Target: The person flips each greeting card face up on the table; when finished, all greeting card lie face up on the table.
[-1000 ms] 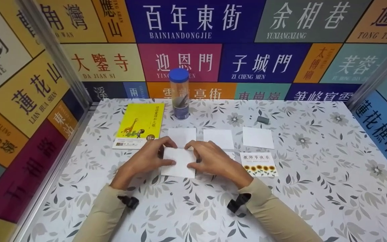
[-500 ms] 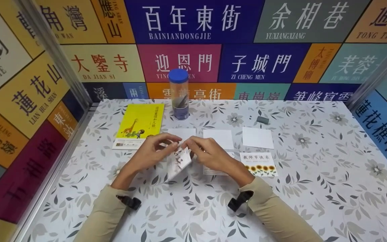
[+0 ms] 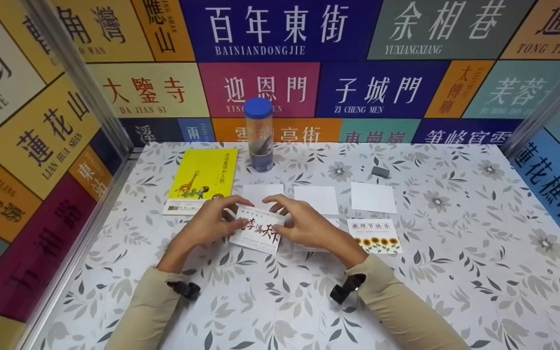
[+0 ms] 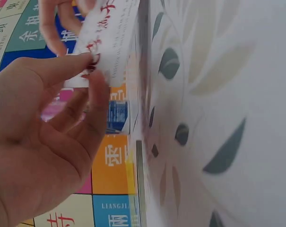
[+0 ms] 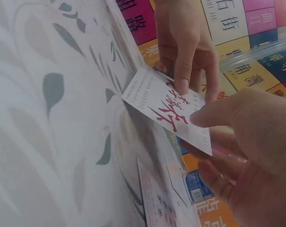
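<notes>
Both hands hold one white card (image 3: 259, 230) with red brush lettering, printed face up, just above the flowered table (image 3: 455, 272). My left hand (image 3: 210, 223) pinches its left edge between thumb and fingers; the card (image 4: 107, 40) shows up close in the left wrist view. My right hand (image 3: 301, 224) pinches the right edge, and the card (image 5: 167, 105) is tilted there with its near corner low over the table. Another card lies partly hidden under the right hand.
Three blank white cards (image 3: 373, 198) lie in a row beyond the hands. A sunflower card (image 3: 375, 235) lies to the right. A yellow book (image 3: 201, 185) lies at left, a blue-capped clear tube (image 3: 260, 135) stands behind, and a small grey eraser (image 3: 380, 171) lies at the back.
The card lay blank side up under both hands, was lifted and turned on edge, and is now flipped with its red lettering facing up.
</notes>
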{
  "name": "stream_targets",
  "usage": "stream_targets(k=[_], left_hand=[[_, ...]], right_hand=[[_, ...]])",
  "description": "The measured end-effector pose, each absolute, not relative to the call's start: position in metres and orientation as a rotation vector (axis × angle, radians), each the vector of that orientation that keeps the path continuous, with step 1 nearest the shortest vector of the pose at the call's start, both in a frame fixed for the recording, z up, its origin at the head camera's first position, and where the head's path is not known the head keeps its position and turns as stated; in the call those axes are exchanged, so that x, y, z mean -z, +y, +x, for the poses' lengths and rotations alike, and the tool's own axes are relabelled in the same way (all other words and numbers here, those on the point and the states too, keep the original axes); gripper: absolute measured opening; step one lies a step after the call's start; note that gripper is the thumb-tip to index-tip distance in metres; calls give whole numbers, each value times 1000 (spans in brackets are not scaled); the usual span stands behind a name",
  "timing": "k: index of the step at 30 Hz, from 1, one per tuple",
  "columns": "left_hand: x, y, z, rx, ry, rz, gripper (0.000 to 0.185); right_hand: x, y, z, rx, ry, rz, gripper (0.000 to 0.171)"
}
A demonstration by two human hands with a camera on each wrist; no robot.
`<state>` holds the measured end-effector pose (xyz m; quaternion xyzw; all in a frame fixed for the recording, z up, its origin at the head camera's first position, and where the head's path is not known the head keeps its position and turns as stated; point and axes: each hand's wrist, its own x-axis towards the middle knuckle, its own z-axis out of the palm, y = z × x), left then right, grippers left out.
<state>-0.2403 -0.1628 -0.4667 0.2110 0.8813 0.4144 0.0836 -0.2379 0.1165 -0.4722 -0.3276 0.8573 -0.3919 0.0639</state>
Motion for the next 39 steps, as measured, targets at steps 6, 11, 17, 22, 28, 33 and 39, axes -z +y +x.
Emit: stream_targets(k=[6, 11, 17, 22, 28, 33, 39], left_hand=[[467, -164, -240, -1066, 2676, 345, 32], [470, -157, -240, -984, 2691, 358, 30], [472, -154, -238, -918, 2701, 508, 50], [470, -154, -234, -848, 2685, 514, 63], [469, -155, -233, -830, 2668, 487, 61], [468, -155, -233, -782, 2656, 547, 61], [464, -148, -232, -798, 2707, 577, 56]], right_hand=[[478, 117, -234, 874, 2732, -977, 61], [480, 116, -231, 695, 2799, -966, 77], [478, 117, -230, 614, 2834, -918, 81], [478, 117, -229, 594, 2802, -887, 77], [478, 118, -230, 606, 2794, -884, 75], [479, 120, -230, 614, 2799, -888, 74], [480, 131, -232, 658, 2822, -912, 71]])
